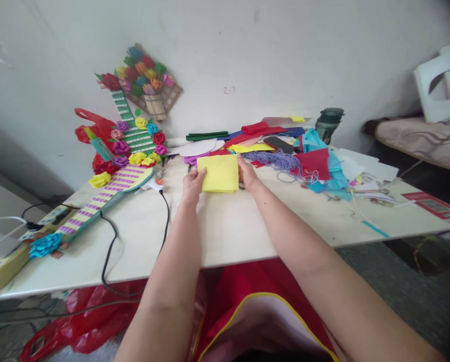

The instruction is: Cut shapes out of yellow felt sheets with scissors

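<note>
Though double-edged below, a plain, rectangular yellow sheet [220, 173], pinched by left hand [193, 186] and right hand [248, 176].

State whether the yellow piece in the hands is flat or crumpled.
Flat: the yellow piece looks smooth between the left hand and right hand. A second edge shows below; folded or stacked, I cannot tell.

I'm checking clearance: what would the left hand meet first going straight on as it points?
Beyond its yellow sheet, the left hand would likely meet the purple piece first, though depth is unclear.
</note>
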A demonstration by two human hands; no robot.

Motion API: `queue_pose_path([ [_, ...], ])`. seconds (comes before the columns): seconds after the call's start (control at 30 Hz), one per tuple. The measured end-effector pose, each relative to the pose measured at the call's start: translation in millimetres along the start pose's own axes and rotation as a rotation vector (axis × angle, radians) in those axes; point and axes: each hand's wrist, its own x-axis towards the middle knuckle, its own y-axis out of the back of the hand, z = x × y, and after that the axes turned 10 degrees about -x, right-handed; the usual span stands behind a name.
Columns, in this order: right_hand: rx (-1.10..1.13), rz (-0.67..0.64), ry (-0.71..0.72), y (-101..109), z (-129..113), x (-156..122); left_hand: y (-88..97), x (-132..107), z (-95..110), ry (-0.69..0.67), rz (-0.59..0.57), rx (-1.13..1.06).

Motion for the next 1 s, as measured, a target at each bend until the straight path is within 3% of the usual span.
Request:
queue_pose_path([
  [0.13,0.139,-0.086,-0.037,-3,1,1,-0.6,1,0,-0.057,0.036,0.019],
  [0.37,0.210,0.004,-0.111,-9,-3,1,1.2,-2,6,-0.084,0.081,0.075],
  [0.53,0.193,-0.036,-0.109,-7,-3,0,6.7,-4,8,-0.081,0.047,0.057],
  [0.73,0.095,-0.201,-0.116,-2,-3,-2,7.3,-1,8,-0.050,0.009,0.018],
  [1.0,0.110,-0.221,-0.080,19,-4,0,6.4,-5,12,0.058,-0.069,0.051],
])
